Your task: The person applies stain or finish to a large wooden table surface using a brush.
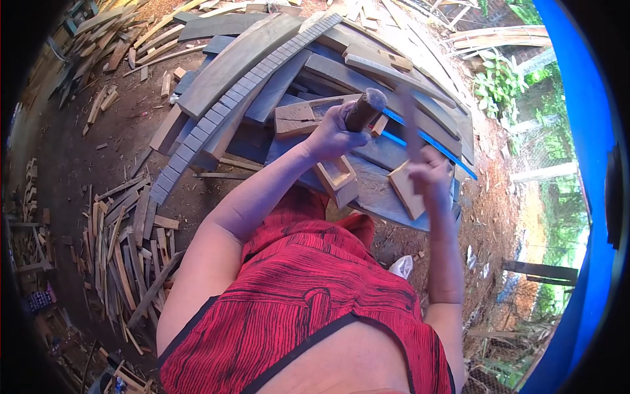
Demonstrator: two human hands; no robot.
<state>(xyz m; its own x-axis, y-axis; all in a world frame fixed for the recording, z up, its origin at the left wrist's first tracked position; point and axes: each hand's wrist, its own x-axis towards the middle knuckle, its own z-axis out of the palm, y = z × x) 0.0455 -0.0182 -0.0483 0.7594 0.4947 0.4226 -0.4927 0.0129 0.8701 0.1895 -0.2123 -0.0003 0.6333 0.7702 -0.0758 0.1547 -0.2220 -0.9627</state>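
Note:
My left hand (331, 136) is closed around a thick, dark wooden tool handle (362, 113). Its frayed, pale end points up toward me; whatever lies at its lower end is hidden. To the right, my right hand (430, 172) grips a long flat bar (409, 121), which stands up from the fist and is smeared by motion. Below and beside the left hand lies a pale wooden piece with hollowed recesses (294, 121). Another recessed wooden end (338, 178) shows under my left wrist. A flat pale wooden block (407, 189) rests beside my right hand.
Long planks (239, 62) are stacked beyond my hands, with a curved strip marked in segments (220, 111). A blue strip (453, 157) crosses the boards. Wood offcuts (121, 256) lie heaped on the ground at left. A blue sheet (584, 79) hangs at right.

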